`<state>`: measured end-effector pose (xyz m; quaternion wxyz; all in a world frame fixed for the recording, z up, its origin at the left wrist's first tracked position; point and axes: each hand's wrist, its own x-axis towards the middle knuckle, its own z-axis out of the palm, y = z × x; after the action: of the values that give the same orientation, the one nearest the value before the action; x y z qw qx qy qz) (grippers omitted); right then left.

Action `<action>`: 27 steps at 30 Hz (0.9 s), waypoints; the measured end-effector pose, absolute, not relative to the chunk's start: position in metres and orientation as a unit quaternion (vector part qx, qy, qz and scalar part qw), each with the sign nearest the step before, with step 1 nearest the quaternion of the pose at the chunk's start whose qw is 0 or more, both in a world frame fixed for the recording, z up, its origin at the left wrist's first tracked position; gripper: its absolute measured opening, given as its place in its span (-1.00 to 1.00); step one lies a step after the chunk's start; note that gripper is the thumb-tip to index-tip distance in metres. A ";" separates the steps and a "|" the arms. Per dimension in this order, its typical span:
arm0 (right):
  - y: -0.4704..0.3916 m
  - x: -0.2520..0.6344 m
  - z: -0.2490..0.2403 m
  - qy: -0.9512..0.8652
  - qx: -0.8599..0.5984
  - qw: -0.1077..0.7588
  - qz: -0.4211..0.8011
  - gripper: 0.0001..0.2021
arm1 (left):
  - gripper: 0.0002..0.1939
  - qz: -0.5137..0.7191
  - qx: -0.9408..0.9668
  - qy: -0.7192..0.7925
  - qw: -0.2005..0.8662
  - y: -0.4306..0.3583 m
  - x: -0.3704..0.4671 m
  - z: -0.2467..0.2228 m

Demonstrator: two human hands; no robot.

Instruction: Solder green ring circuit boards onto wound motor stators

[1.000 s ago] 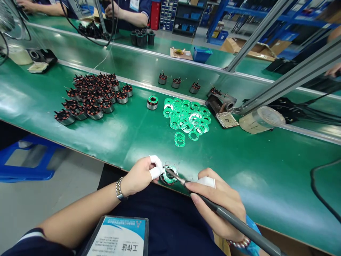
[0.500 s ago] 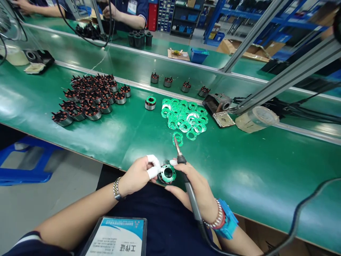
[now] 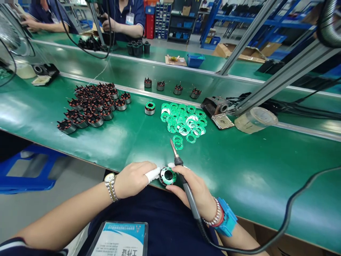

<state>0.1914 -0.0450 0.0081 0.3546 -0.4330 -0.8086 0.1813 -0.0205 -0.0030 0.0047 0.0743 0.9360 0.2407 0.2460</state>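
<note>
A motor stator [image 3: 164, 182] with a green ring-shaped circuit board [image 3: 164, 174] on top sits at the bench's front edge. My right hand [image 3: 195, 185] is closed around a soldering iron [image 3: 188, 193], its tip pointing up and away, while the thumb and fingers also rest against the stator's right side. My left hand [image 3: 137, 179], with white finger covers, is closed at the stator's left side; its fingertips are partly hidden. Beyond the iron's tip lie loose green ring boards [image 3: 183, 119] in a pile. One stator topped with a board [image 3: 149, 108] stands left of that pile.
Many bare stators [image 3: 92, 105] cluster at the left. Several more [image 3: 178, 89] line the ledge behind. A soldering iron stand [image 3: 217, 108] and a round tub [image 3: 256, 120] are at the right, and the iron's cable [image 3: 289, 206] curves across there. Co-workers sit opposite.
My left hand has turned, its back now more upward and its fingers straighter against the stator. The right hand's fingers have drawn in closer on the stator. The view has shifted slightly.
</note>
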 end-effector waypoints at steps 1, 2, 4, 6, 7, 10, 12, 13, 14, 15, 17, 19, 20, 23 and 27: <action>-0.045 0.191 0.008 -0.809 -0.431 0.357 0.178 -0.71 | -0.79 0.243 0.940 0.230 0.062 -0.003 -0.020 0.005; -0.045 0.191 0.007 -0.810 -0.429 0.359 0.174 -0.71 | -0.78 0.243 0.943 0.220 0.053 -0.003 -0.020 0.006; -0.045 0.191 0.006 -0.812 -0.426 0.362 0.167 -0.71 | -0.76 0.258 0.943 0.206 0.036 -0.003 -0.020 0.005; -0.044 0.192 0.005 -0.813 -0.424 0.364 0.164 -0.71 | -0.75 0.282 0.939 0.198 0.018 -0.003 -0.021 0.003; -0.044 0.192 0.005 -0.813 -0.424 0.363 0.164 -0.71 | -0.75 0.293 0.936 0.196 0.010 -0.003 -0.020 0.001; -0.044 0.191 0.006 -0.813 -0.426 0.361 0.166 -0.72 | -0.75 0.315 0.924 0.216 0.006 -0.007 -0.016 -0.007; -0.045 0.190 0.007 -0.808 -0.435 0.360 0.167 -0.74 | -0.80 0.326 0.907 0.267 0.024 -0.012 -0.009 -0.011; -0.046 0.189 0.008 -0.805 -0.441 0.362 0.164 -0.74 | -0.83 0.331 0.893 0.302 0.041 -0.015 -0.005 -0.013; -0.047 0.187 0.008 -0.800 -0.449 0.364 0.160 -0.75 | -0.84 0.337 0.876 0.340 0.059 -0.019 -0.001 -0.014; -0.049 0.185 0.008 -0.796 -0.457 0.366 0.155 -0.75 | -0.84 0.344 0.858 0.373 0.076 -0.023 0.002 -0.015; -0.052 0.182 0.008 -0.788 -0.468 0.373 0.145 -0.76 | -0.85 0.361 0.832 0.410 0.100 -0.030 0.007 -0.017; -0.053 0.179 0.007 -0.783 -0.471 0.381 0.141 -0.76 | -0.87 0.370 0.827 0.410 0.103 -0.037 0.009 -0.019; -0.053 0.179 0.007 -0.782 -0.471 0.384 0.139 -0.77 | -0.86 0.370 0.831 0.403 0.097 -0.040 0.008 -0.021; -0.048 0.181 0.006 -0.787 -0.460 0.384 0.146 -0.77 | -0.78 0.357 0.848 0.383 0.074 -0.048 0.006 -0.027; -0.038 0.192 0.007 -0.810 -0.420 0.364 0.187 -0.74 | -0.75 0.355 0.868 0.332 0.099 -0.052 0.000 -0.029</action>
<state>0.1921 -0.0380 0.0073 0.3635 -0.4200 -0.8103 0.1866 0.0000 -0.0524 -0.0289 0.0991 0.8684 0.3320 0.3547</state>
